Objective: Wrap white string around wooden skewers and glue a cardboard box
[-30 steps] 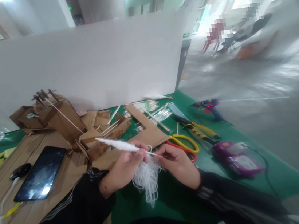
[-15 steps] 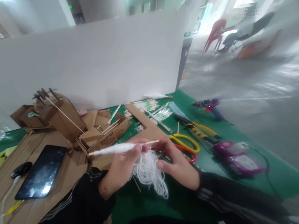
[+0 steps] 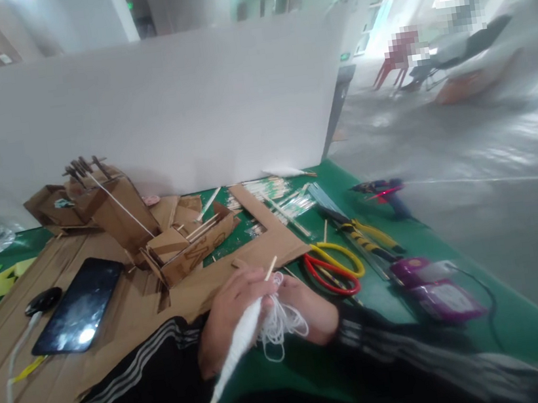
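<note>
A thin wooden stick wrapped in white string (image 3: pixel 240 341) slants from lower left to upper right, its bare tip pointing away from me. My left hand (image 3: pixel 227 303) is closed round it near its upper end. Loose loops of white string (image 3: pixel 280 325) hang below and between both hands. My right hand (image 3: pixel 310 305) is curled against the left, with string at its fingers; its fingertips are partly hidden behind the loops. An L-shaped cardboard piece (image 3: pixel 274 244) lies just beyond the hands.
Red-and-yellow-handled scissors (image 3: pixel 332 269), pliers (image 3: pixel 375 237), a glue gun (image 3: pixel 384 193) and a purple packet (image 3: pixel 437 292) lie to the right. A phone (image 3: pixel 77 306) and cardboard boxes (image 3: pixel 118 208) stand left. Packaged sticks (image 3: pixel 289 205) are at the back by a white partition (image 3: pixel 153 111).
The wrapped stick has swung from nearly level to steeply slanted, its near end dropping toward me. My right hand has closed in on the left, and the string loops are gathered up higher.
</note>
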`<state>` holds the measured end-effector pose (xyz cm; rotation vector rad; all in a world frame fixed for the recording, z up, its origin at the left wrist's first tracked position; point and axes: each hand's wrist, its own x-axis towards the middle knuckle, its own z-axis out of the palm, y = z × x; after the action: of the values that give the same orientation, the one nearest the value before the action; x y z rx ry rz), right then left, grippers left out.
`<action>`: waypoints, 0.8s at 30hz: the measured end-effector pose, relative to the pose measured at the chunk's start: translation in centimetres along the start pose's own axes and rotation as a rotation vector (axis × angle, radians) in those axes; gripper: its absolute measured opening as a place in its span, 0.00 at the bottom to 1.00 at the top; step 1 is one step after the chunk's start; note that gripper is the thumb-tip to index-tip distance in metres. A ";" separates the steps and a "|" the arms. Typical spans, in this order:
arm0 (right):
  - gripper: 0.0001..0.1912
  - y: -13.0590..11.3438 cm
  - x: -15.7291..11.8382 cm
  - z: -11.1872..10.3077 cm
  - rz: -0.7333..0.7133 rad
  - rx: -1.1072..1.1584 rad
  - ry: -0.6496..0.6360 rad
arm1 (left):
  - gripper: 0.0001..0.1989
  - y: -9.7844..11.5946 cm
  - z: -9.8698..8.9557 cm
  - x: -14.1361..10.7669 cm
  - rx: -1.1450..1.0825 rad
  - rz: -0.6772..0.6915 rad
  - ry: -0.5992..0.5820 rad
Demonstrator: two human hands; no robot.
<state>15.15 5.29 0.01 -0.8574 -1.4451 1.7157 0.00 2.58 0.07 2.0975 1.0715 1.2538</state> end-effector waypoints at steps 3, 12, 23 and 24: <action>0.17 0.1 -0.1 0.3 0.168 0.298 -0.083 | 0.10 -0.5 -0.2 -0.1 0.070 -0.014 -0.022; 0.11 0.4 0.2 -0.6 0.246 0.334 -0.008 | 0.06 0.8 -2.0 -0.1 0.111 -0.400 0.137; 0.11 -0.2 -0.2 -1.7 -0.281 -0.447 -0.093 | 0.11 1.0 -1.7 0.2 -0.177 -0.369 -0.115; 0.11 -0.1 -0.2 -1.7 -0.270 -0.448 -0.108 | 0.12 1.1 -1.7 0.1 -0.187 -0.381 -0.145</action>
<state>16.69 5.97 -0.15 -0.7591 -1.9643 1.2733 -1.01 2.04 1.70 1.7161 1.1705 0.9606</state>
